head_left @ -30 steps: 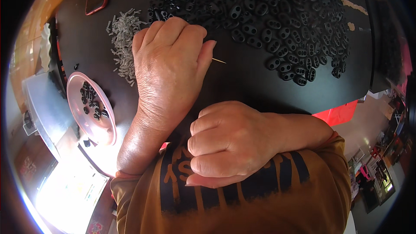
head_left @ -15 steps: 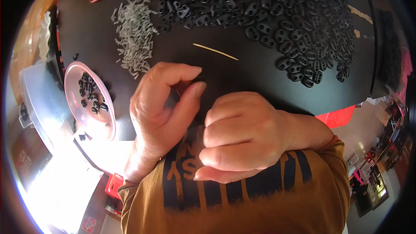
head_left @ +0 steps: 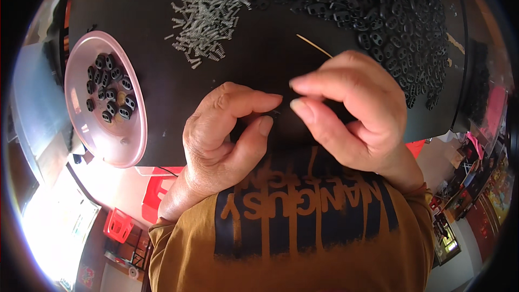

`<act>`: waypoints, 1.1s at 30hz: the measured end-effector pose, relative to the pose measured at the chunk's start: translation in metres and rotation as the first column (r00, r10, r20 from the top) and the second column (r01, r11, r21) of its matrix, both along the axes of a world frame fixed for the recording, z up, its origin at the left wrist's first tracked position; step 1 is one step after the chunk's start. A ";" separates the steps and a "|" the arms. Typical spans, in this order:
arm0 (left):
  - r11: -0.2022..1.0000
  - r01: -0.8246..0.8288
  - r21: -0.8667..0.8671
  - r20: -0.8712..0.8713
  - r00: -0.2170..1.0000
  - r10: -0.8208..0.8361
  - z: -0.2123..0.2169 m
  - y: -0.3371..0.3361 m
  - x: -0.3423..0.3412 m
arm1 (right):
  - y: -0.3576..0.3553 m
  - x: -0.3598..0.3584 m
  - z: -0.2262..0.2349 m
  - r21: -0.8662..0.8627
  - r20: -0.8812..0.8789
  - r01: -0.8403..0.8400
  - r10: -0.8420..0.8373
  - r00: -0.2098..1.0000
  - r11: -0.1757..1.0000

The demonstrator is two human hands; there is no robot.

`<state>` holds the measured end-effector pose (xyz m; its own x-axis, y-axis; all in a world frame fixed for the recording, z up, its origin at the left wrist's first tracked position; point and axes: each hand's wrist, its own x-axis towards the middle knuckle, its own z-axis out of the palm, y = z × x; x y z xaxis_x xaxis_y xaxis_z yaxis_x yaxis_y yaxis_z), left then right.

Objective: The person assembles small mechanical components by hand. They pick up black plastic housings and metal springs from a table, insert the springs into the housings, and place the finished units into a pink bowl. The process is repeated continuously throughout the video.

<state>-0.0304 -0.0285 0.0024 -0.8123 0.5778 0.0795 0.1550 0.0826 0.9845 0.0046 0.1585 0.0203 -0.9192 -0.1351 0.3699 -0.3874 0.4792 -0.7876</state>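
Above my lap at the near table edge, my left hand holds its thumb and index finger close together. A tiny thin thing shows at their tips, too small to name. Facing it, my right hand has its thumb and index finger curved and a little apart, with nothing visible between them. A thin wooden stick lies just beyond my right hand. Small metal springs are heaped beyond my left hand. Many black two-hole cord-lock pieces spread across the far right of the table.
A pink plastic bowl at the left holds several black two-hole pieces. Farther left stands a translucent plastic box. Red stools are on the floor at lower left. The dark tabletop ends near my body.
My right hand has turned from a closed fist to thumb and index finger apart, facing the left hand. The view has shifted, so the springs and bowl sit higher in it.
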 end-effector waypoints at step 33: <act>0.981 0.180 0.072 0.121 0.975 -0.188 -0.001 -0.029 -0.012 | -0.018 -0.037 -0.021 0.487 -0.091 0.085 -0.047 0.995 0.869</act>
